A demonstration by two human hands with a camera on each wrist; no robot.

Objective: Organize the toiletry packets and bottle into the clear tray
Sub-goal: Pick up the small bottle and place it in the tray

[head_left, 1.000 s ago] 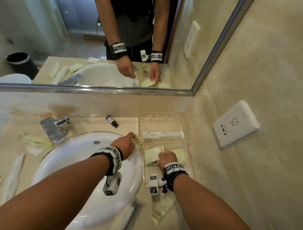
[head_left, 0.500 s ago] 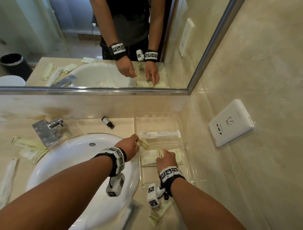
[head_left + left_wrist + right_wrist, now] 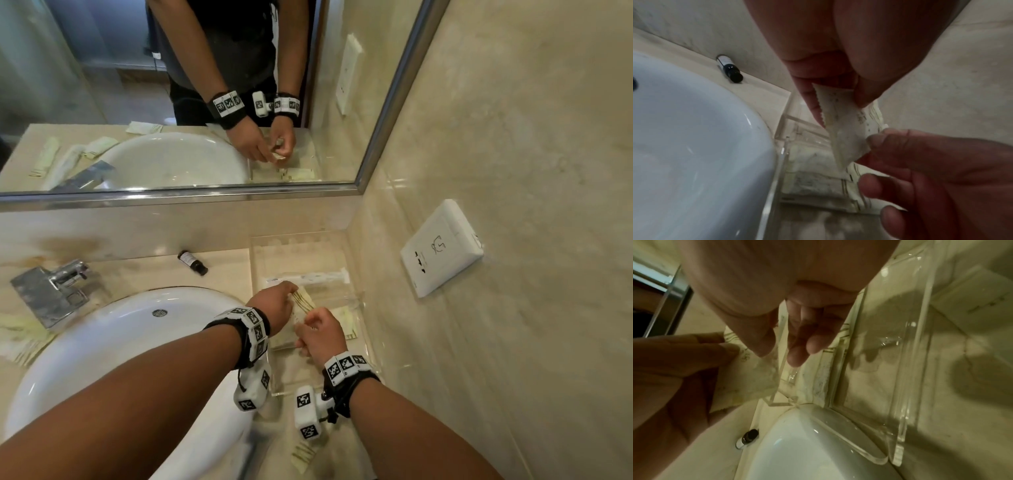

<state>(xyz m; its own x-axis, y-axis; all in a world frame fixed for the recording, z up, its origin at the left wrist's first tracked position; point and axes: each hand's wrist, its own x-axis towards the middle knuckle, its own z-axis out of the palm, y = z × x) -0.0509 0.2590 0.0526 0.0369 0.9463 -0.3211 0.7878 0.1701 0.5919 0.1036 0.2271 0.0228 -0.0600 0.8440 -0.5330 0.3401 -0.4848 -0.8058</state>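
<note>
A pale green toiletry packet (image 3: 303, 306) hangs over the clear tray (image 3: 254, 263), stretched between both hands. My left hand (image 3: 290, 298) pinches its top, serrated end (image 3: 838, 104). My right hand (image 3: 309, 324) pinches its lower end with thumb and forefinger (image 3: 877, 139). Several flat packets (image 3: 346, 326) and a long white packet (image 3: 308, 277) lie inside the tray. The small dark bottle (image 3: 193, 262) lies on its side on the counter by the back wall, left of the tray, also in the left wrist view (image 3: 729, 69) and the right wrist view (image 3: 748, 437).
The white sink basin (image 3: 113, 346) butts against the tray's left wall, with the chrome tap (image 3: 51, 291) behind it. Loose packets lie left of the basin (image 3: 24, 342) and near the front edge (image 3: 302, 455). A wall socket (image 3: 442, 246) and a mirror border the corner.
My left hand has carried the packet rightward over the tray. My right hand has left the packets lying in the tray and taken the packet's other end.
</note>
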